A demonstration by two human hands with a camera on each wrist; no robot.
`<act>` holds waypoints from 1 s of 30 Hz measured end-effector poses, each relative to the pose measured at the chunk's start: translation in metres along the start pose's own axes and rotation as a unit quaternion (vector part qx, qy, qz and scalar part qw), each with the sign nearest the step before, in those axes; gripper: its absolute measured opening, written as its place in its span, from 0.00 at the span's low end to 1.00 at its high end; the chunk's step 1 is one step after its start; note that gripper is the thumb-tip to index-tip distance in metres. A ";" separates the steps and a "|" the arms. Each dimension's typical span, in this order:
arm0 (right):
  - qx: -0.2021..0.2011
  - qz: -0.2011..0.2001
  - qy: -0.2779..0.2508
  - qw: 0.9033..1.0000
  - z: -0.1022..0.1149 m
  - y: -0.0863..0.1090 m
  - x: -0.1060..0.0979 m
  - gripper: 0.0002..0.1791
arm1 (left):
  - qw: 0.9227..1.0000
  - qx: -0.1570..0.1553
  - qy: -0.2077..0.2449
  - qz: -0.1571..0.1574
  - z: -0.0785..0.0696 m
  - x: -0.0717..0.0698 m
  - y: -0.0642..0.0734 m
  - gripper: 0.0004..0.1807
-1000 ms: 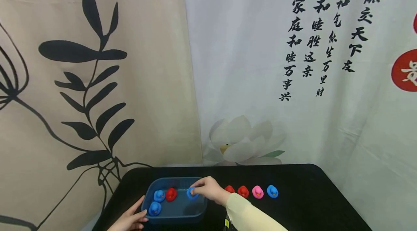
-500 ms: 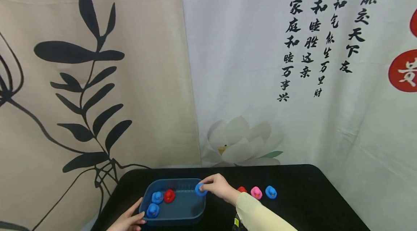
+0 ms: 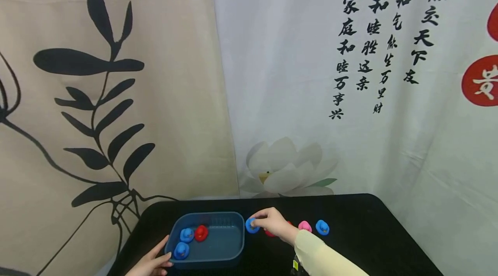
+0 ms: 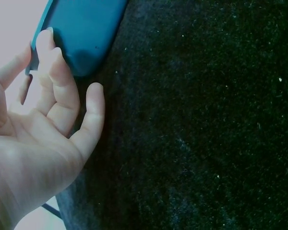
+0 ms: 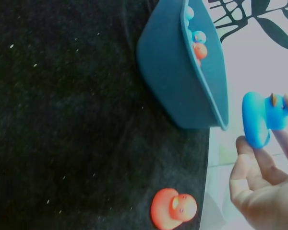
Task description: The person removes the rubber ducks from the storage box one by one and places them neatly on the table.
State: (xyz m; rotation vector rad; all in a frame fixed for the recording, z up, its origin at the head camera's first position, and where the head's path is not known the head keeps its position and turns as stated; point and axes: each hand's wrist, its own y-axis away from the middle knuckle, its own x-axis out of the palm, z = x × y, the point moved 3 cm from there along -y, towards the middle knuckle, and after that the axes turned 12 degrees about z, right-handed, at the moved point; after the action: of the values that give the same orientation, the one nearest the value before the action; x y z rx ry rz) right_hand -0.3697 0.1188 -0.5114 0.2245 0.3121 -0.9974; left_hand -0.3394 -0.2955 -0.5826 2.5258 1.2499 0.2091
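My right hand (image 3: 275, 223) pinches a blue rubber duck (image 3: 252, 225) by its head, just beyond the right rim of the blue plastic tray (image 3: 240, 243). In the right wrist view, the same duck (image 5: 255, 120) hangs above table level between thumb and fingers. My left hand (image 3: 149, 262) holds the tray's near left corner; in the left wrist view its thumb and fingers lie on either side of the tray wall (image 4: 81, 43). Inside the tray, at the left, sit two blue ducks (image 3: 181, 250) and a red duck (image 3: 201, 233).
Right of the tray, a row of ducks lies on the black table (image 3: 362, 241): red ducks (image 3: 269, 233) partly hidden by my right hand, a pink duck (image 3: 305, 226) and a blue duck (image 3: 322, 227). A printed curtain (image 3: 280, 72) hangs behind the table.
My right hand has lifted the blue duck from over the tray's right part and carried it rightward past the rim. The left hand has stayed at the tray corner. The view has shifted slightly.
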 end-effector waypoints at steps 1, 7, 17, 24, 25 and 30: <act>0.000 0.000 -0.003 1.000 -0.001 0.002 -0.001 0.11 | 1.000 -0.001 0.002 0.000 0.000 0.000 0.000 0.46; 0.002 0.008 -0.005 1.000 -0.003 0.012 -0.007 0.12 | 1.000 -0.002 0.002 -0.002 -0.001 -0.001 -0.001 0.46; 0.007 0.014 -0.003 1.000 -0.015 0.026 -0.013 0.13 | 0.999 -0.013 -0.025 -0.035 -0.006 0.000 -0.004 0.46; 0.023 0.020 0.004 1.000 -0.025 0.033 -0.015 0.13 | 0.998 -0.018 -0.022 -0.048 -0.008 0.003 -0.004 0.46; 0.025 0.022 0.005 0.999 -0.026 0.034 -0.014 0.13 | 0.998 -0.018 -0.021 -0.048 -0.008 0.003 -0.004 0.46; 0.028 0.031 0.004 0.999 -0.032 0.039 -0.014 0.13 | 0.998 -0.021 -0.014 -0.051 -0.008 0.004 -0.005 0.45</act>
State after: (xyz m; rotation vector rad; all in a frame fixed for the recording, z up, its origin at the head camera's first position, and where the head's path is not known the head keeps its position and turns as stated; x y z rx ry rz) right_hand -0.3485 0.1607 -0.5345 0.2872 0.2835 -0.9454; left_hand -0.3425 -0.2876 -0.5763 2.4133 1.3457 0.1744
